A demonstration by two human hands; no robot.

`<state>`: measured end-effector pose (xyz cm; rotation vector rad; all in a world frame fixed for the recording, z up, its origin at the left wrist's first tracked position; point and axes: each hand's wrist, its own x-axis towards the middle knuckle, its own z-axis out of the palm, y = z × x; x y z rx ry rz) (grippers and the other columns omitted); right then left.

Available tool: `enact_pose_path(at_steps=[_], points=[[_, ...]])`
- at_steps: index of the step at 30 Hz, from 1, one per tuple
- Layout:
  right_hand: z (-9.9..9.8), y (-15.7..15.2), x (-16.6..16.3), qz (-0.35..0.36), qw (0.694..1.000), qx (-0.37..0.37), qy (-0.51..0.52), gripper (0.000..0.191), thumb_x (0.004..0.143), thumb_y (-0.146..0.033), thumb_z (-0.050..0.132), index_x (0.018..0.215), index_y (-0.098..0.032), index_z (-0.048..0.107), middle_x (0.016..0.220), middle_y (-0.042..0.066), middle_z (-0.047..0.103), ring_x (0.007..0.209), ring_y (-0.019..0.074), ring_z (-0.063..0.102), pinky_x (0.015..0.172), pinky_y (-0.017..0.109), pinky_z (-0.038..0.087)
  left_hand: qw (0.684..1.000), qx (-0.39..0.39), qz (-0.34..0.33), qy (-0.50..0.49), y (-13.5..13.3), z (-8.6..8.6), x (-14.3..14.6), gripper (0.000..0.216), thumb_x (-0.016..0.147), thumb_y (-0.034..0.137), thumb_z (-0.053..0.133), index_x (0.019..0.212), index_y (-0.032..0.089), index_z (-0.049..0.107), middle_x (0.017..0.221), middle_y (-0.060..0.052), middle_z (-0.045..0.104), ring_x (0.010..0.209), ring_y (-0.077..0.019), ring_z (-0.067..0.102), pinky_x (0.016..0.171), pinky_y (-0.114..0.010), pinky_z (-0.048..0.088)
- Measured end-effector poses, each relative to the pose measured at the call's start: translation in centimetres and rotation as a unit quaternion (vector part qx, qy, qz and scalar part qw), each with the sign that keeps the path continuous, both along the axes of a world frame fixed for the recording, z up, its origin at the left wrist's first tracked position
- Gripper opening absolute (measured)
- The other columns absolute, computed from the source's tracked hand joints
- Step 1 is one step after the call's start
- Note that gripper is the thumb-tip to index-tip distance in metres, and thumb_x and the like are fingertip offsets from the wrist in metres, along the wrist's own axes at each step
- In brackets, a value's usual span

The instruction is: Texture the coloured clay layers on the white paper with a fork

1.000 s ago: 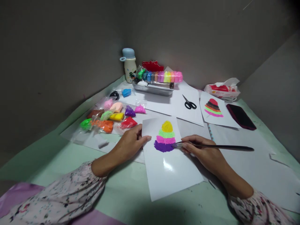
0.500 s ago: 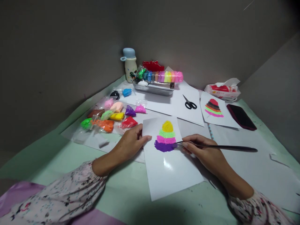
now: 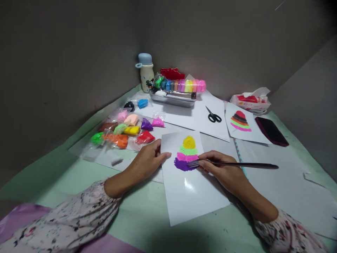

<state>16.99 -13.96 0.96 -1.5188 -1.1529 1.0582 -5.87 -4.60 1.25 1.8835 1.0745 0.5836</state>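
The right hand (image 3: pixel 223 172) pinches a fork (image 3: pixel 231 163) near its head, tines laid on the purple bottom band of the clay shape (image 3: pixel 186 154), which sits on the upper half of a white sheet (image 3: pixel 192 189) at the table's centre. The left hand (image 3: pixel 147 160) lies flat at 9 o'clock of the shape, fingers together and pressing the sheet's left edge, holding nothing. Four bands are filled: yellow on top, then green, pink and purple. All look textured already, the purple one under the tines, so the piece seems close to done. The lower half of the sheet is bare. At 10 o'clock lie clay bags (image 3: pixel 123 131); at 12 o'clock a tray (image 3: pixel 172 99) with a row of clay packs; at 1 o'clock scissors (image 3: pixel 213 116) and a finished striped piece (image 3: pixel 240 121).
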Motion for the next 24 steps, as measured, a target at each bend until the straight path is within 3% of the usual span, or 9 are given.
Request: enact_pose_path(at_steps=[8,24], points=[[0.33,0.12,-0.25,0.012,1.000,0.004,-0.006,0.014,0.075,-0.029,0.073,0.086,-0.020,0.072,0.072,0.000,0.069,0.062,0.0107,0.063,0.059,0.022,0.053,1.000,0.006,0.001,0.007,0.10,-0.12,-0.02,0.024,0.082,0.036,0.054,0.093,0.016,0.058,0.075,-0.002,0.059,0.067,-0.0157,0.053,0.058,-0.028,0.041],[0.37,-0.18,0.21,-0.002,1.000,-0.011,-0.014,0.014,0.075,-0.029,0.072,0.085,-0.019,0.072,0.077,0.002,0.071,0.067,0.0121,0.066,0.064,0.024,0.056,1.000,-0.002,-0.012,0.014,0.35,-0.56,-0.13,0.023,0.084,0.036,0.053,0.096,0.016,0.057,0.074,-0.001,0.059,0.064,-0.0147,0.053,0.058,-0.028,0.039]])
